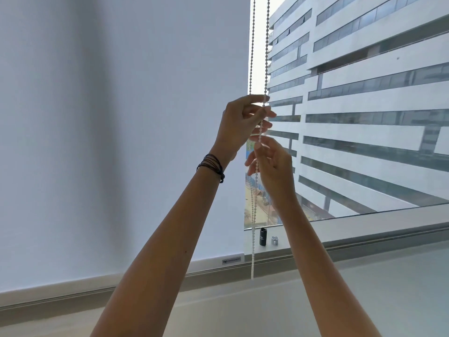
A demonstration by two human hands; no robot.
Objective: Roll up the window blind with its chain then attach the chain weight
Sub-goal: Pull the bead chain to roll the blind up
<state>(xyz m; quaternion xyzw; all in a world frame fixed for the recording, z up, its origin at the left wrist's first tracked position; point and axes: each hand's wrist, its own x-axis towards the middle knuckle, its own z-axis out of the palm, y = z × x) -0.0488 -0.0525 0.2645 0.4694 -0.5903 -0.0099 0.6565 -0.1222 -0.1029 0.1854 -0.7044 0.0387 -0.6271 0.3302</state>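
A white roller blind (pixel 121 130) hangs fully down over the left part of the window, its bottom bar near the sill. Its white bead chain (pixel 252 57) drops in two strands along the blind's right edge and ends in a loop below the sill. My left hand (pixel 240 122) is raised and pinches the right strand between thumb and fingers. Just below it, my right hand (pixel 272 166) grips the same strand. A black cylindrical chain weight (pixel 263 236) stands upright on the sill, with a small grey clip piece (pixel 274 240) beside it.
The grey window sill (pixel 364 229) runs across under the glass. Through the bare right part of the window stands a large white building (pixel 364 93). A pale wall (pixel 267 307) lies below the sill. A dark bracelet is on my left wrist.
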